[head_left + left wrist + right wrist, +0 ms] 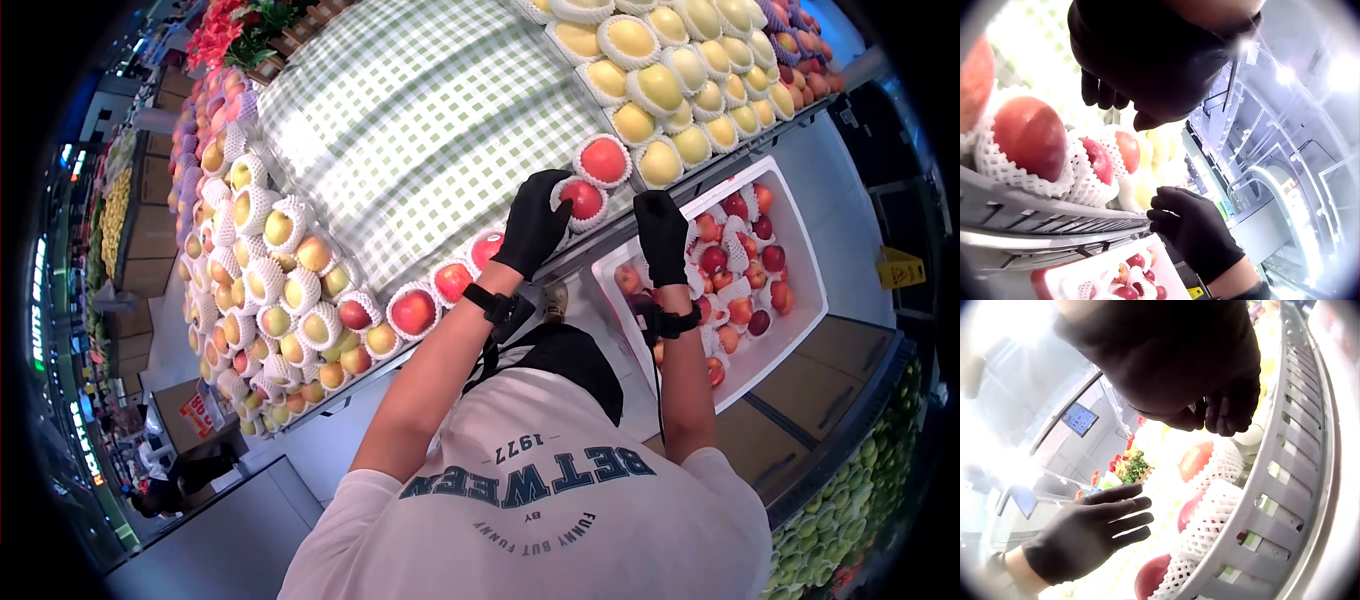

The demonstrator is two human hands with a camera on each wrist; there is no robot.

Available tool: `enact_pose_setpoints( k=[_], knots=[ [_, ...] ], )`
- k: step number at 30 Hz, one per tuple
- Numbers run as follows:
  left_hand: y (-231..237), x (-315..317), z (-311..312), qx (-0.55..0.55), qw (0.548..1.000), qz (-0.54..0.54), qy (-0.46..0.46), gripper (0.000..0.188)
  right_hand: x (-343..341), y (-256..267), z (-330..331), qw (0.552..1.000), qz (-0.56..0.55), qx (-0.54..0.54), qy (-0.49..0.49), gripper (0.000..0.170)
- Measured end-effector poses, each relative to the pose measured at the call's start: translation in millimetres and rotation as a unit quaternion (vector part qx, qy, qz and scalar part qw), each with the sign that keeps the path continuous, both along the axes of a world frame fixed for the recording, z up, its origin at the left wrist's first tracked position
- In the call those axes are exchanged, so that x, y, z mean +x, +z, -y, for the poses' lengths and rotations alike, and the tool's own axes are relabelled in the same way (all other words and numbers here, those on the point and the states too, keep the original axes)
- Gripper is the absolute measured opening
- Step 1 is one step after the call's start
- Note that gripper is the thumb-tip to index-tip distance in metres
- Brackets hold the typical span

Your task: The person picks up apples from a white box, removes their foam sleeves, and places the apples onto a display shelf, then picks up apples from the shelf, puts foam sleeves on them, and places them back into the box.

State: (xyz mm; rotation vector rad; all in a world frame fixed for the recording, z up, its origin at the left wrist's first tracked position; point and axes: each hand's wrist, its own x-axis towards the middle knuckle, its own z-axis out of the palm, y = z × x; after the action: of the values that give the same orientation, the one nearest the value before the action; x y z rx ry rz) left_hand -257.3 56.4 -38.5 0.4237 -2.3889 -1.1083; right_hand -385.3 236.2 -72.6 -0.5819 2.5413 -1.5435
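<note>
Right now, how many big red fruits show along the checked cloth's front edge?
5: a first at the right corner, a second by the left hand, then a third, fourth and fifth on that hand's other side. It may hide more.

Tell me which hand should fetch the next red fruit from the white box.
Probably the right hand: it is nearer the white box, while the left hand is beside the displayed fruit.

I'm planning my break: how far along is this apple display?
Early, it seems. Red apples line the front of the cloth. Left hand is beside them, right hand by the crate, neither visibly gripping anything. Most of the cloth looks left to fill; the crate holds many apples.
</note>
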Motion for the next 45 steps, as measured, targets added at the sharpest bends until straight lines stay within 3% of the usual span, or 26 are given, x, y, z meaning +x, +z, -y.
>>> enact_pose_setpoints(
  k=[1, 4, 7, 10, 11, 14, 16, 20, 24, 26, 30, 34, 38, 41, 45],
  knots=[
    [2, 8, -3, 0.003, 1.0, -0.014, 0.011, 0.028, 8, 1, -4, 1.0, -0.001, 0.008, -0.007, 0.022],
    [8, 44, -8, 0.036, 0.998, -0.007, -0.042, 0.02, 31, -5, -19, 1.0, 0.016, 0.003, -0.011, 0.025],
    [19, 85, -17, 0.075, 0.996, 0.016, -0.039, 0.019, 68, -5, -34, 1.0, 0.029, -0.005, -0.005, 0.026],
    [26, 122, -22, 0.091, 0.994, 0.032, -0.042, 0.02, 98, -10, -55, 0.998, 0.009, 0.061, 0.03, 0.027],
    [26, 134, -21, 0.105, 0.993, 0.033, -0.05, 0.02, 108, -14, -65, 0.982, -0.106, 0.14, 0.068, 0.029],
    [36, 172, -24, 0.155, 0.984, 0.066, -0.054, 0.022, 141, -22, -79, 0.997, 0.01, 0.067, 0.024, 0.027],
    [40, 197, -24, 0.186, 0.975, 0.11, -0.052, 0.023, 155, -38, -91, 0.995, -0.024, 0.087, 0.046, 0.025],
    [23, 241, -20, 0.208, 0.972, 0.087, -0.063, 0.025, 197, -25, -103, 0.995, 0.004, 0.093, 0.032, 0.019],
    [16, 274, -26, 0.227, 0.972, 0.056, -0.015, 0.028, 232, -13, -122, 0.996, 0.004, 0.087, 0.014, 0.012],
    [2, 284, -23, 0.215, 0.971, 0.1, -0.018, 0.032, 237, -13, -133, 0.995, 0.045, 0.092, -0.001, 0.013],
    [1, 300, -23, 0.148, 0.981, 0.123, -0.028, 0.032, 235, -33, -157, 0.939, -0.12, 0.323, 0.02, 0.026],
    [8, 301, -25, 0.109, 0.978, 0.17, -0.046, 0.033, 239, -37, -176, 0.938, -0.115, 0.326, 0.012, 0.031],
    [-6, 289, -24, 0.191, 0.974, 0.113, -0.051, 0.025, 234, -59, -202, 0.939, -0.151, 0.307, 0.03, 0.024],
    [-4, 273, -27, 0.261, 0.958, 0.102, -0.061, 0.019, 220, -93, -238, 0.885, -0.27, 0.372, 0.078, 0.015],
    [-3, 252, -35, 0.286, 0.949, 0.106, -0.076, 0.024, 214, -77, -261, 0.863, -0.27, 0.423, 0.062, 0.009]
  ],
)
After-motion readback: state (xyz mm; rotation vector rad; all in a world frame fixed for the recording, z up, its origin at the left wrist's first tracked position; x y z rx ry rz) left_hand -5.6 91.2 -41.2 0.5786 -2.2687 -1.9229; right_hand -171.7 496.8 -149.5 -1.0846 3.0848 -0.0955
